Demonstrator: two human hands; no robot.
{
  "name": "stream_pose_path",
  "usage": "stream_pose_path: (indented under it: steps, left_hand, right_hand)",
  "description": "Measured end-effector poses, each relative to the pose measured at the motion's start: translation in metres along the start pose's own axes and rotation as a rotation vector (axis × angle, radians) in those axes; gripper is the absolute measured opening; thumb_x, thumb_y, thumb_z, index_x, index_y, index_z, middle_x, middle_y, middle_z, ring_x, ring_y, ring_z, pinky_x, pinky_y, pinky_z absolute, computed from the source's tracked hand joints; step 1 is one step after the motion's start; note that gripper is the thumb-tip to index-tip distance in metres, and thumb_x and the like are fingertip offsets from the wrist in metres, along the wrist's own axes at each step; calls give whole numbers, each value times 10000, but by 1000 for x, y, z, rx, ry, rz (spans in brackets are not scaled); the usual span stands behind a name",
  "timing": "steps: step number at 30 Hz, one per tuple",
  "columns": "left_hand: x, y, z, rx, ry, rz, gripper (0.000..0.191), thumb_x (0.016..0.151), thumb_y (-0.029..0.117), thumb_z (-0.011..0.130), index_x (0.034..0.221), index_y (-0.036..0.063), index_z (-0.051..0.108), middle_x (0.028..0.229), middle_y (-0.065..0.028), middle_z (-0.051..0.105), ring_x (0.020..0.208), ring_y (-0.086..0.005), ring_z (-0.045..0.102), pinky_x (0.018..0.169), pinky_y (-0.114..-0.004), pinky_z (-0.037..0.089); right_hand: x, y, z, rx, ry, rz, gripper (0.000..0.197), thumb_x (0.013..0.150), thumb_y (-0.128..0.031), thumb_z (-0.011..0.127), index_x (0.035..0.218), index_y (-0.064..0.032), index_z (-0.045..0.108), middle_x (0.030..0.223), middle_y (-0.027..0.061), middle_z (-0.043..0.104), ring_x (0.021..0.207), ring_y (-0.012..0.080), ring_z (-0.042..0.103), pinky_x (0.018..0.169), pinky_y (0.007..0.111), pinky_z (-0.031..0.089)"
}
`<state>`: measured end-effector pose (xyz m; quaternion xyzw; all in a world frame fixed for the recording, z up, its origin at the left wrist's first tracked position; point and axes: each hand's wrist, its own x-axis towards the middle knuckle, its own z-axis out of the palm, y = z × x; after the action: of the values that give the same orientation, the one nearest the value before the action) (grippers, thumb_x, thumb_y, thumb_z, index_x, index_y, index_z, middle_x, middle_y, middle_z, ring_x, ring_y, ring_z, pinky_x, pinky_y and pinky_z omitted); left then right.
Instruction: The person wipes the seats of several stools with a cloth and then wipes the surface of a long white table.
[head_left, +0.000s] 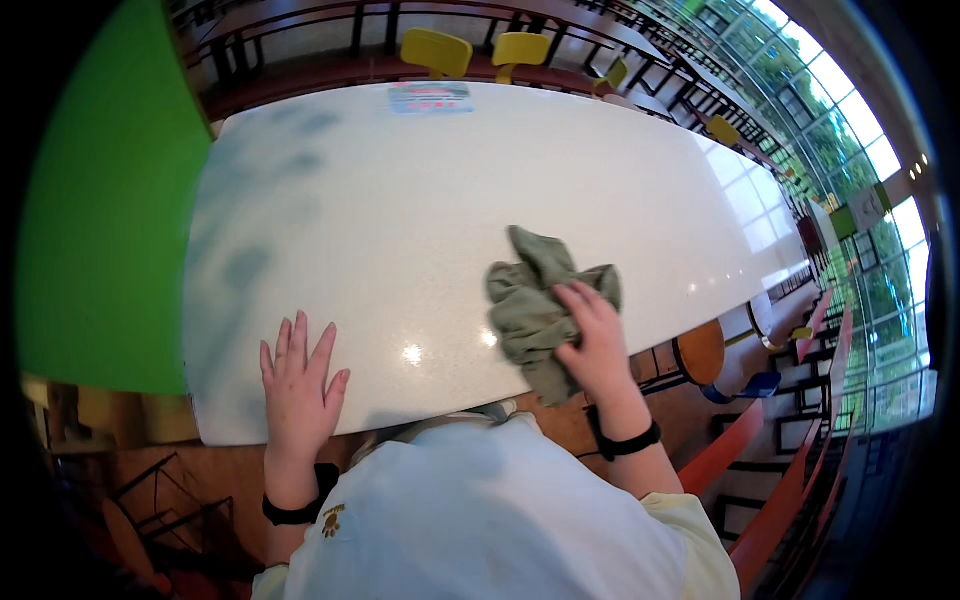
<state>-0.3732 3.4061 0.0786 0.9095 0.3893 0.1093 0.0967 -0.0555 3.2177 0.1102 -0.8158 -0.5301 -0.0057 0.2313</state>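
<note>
My right hand (598, 341) grips a crumpled grey-green cloth (529, 307) on the near right part of a glossy white table (442, 210). The thumb and fingers press into the cloth's right side, and one fold hangs over the near edge. My left hand (298, 390) rests palm down on the tabletop near its left front corner, fingers spread, holding nothing. Each wrist wears a black band. A printed card or sticker (431, 98) bearing writing lies at the far edge of the table.
A green panel (112, 217) borders the table's left end. Yellow chairs (436, 52) and long tables stand beyond the far edge. To the right are an orange-brown round stool (701, 352), a blue seat (757, 385) and red benches (724, 442). A stool (126, 536) stands at lower left.
</note>
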Motion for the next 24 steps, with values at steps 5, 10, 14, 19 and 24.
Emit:
stream_pose_path:
  steps: [5,10,14,19,24]
  left_hand:
    - [-34,-63,-14,94,272,-196,479,889,277,559,1326,92,496,1449,-169,386,1358,-395,320,1106,-604,180]
    - [-32,-69,-18,49,291,-244,448,881,286,573,1275,79,525,1410,-172,435,1323,-381,380,1089,-548,272]
    - [-36,-69,-22,25,291,-294,418,856,288,605,1218,83,570,1392,-160,456,1308,-354,401,1083,-509,300]
    - [-35,-67,-22,25,311,-258,407,850,316,585,1184,84,597,1364,-155,495,1277,-366,440,1056,-504,334]
    - [-29,-62,-22,34,332,-229,385,822,239,617,1172,79,603,1342,-150,517,1254,-368,464,1050,-502,346]
  right_hand:
    - [-9,136,-40,-212,273,309,593,709,-40,568,1297,-89,512,1246,178,530,1193,367,477,1018,421,382]
    - [2,193,-43,-480,229,578,576,787,-252,589,1351,-190,485,1298,146,508,1160,373,493,963,466,409]
    - [4,206,-35,-513,227,527,586,793,-249,591,1364,-205,469,1297,145,514,1148,381,505,953,481,417]
    - [6,202,-37,-513,236,487,588,794,-250,608,1364,-200,473,1304,148,503,1155,375,500,954,476,420]
    - [18,89,-12,-411,161,205,620,783,-297,694,1346,-134,491,1306,195,488,1186,401,463,995,479,379]
